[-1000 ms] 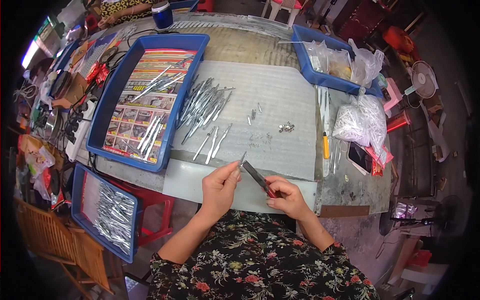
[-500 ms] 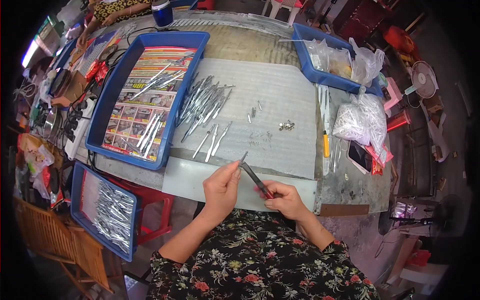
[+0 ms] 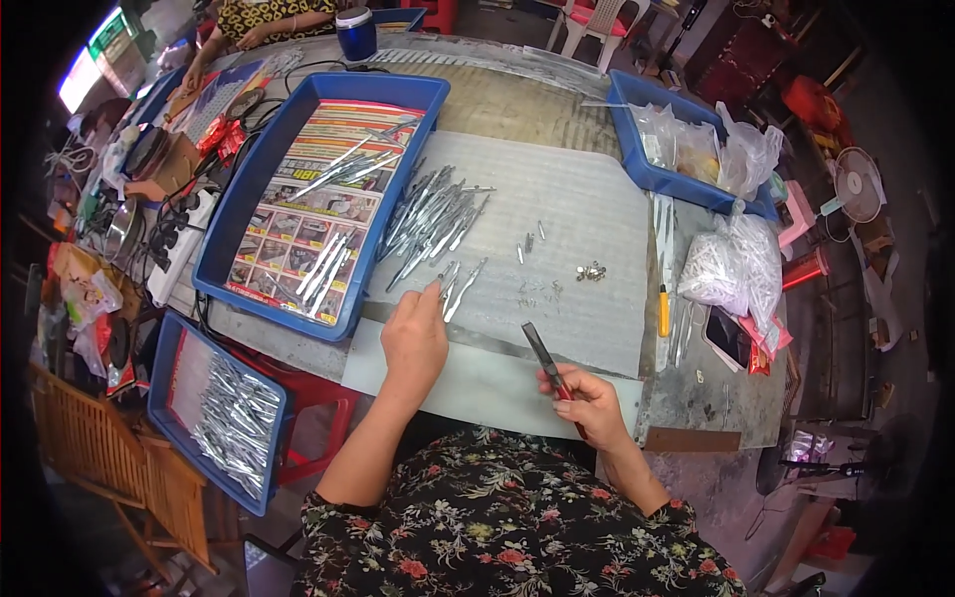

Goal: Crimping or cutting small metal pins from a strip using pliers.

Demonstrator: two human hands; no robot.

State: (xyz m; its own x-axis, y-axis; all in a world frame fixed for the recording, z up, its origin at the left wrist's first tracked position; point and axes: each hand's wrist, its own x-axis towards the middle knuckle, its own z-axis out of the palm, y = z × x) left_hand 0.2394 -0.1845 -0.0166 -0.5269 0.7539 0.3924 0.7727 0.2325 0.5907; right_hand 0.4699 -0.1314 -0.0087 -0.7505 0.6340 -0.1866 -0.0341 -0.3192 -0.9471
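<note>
My left hand [image 3: 415, 343] is over the near left of the white foam sheet [image 3: 587, 313], fingers pinched together, hiding whatever is between them. Beside its fingertips lie slim silver metal handles [image 3: 464, 289], and a large heap of similar silver pieces [image 3: 433, 224] is just beyond. My right hand [image 3: 594, 406] grips a dark tool with a red handle, which looks like pliers [image 3: 542, 348], the dark end pointing up and away. Farther right on the sheet are small round metal parts [image 3: 592, 271], tiny pins [image 3: 538, 294] and a few short metal pieces [image 3: 530, 242].
A blue tray [image 3: 212, 274] lined with printed paper holds more silver pieces; a lower blue tray [image 3: 284, 418] is full of them. At right are a blue bin [image 3: 637, 159] of plastic bags, a yellow-handled tool [image 3: 664, 310] and a phone [image 3: 726, 338]. A person [image 3: 269, 20] sits far left.
My left hand has left the tip of the pliers and reached forward and left to the silver handles. My right hand has shifted slightly right with the pliers. The view has shifted a little.
</note>
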